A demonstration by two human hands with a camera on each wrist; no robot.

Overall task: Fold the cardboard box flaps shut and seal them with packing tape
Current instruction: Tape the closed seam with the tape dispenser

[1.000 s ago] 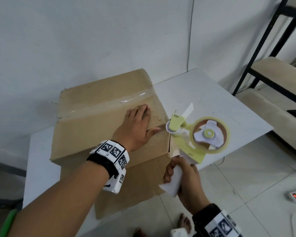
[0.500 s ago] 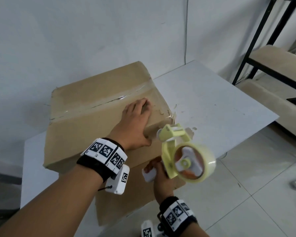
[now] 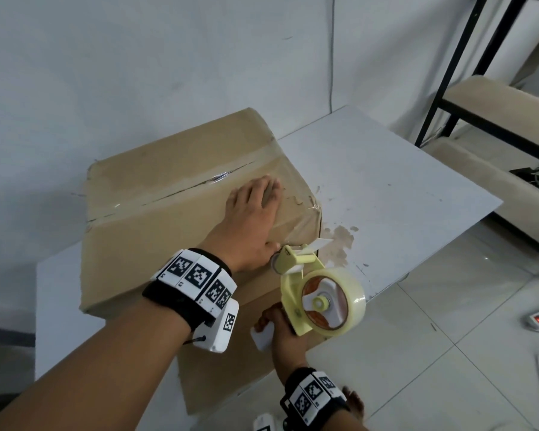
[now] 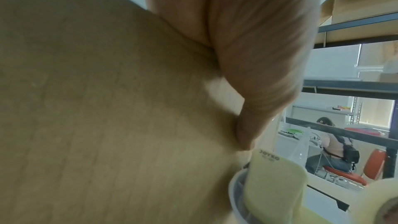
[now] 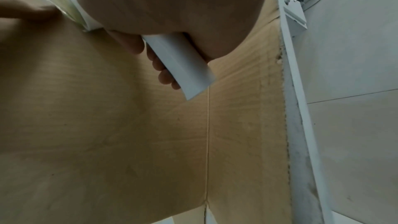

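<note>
Two hands work the box (image 3: 175, 194) on the bench (image 3: 386, 181): left hand (image 3: 249, 225) lies flat on the folded flaps, right hand (image 3: 285, 331) clenches the tape dispenser (image 3: 318, 293). Its roller has swung in against the near top edge; next it must press and pull across.

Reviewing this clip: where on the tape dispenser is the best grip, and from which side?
By the white handle, from below and behind, as the right hand does: it sticks out clear of the tape roll, leaving the roller end free against the box.
</note>
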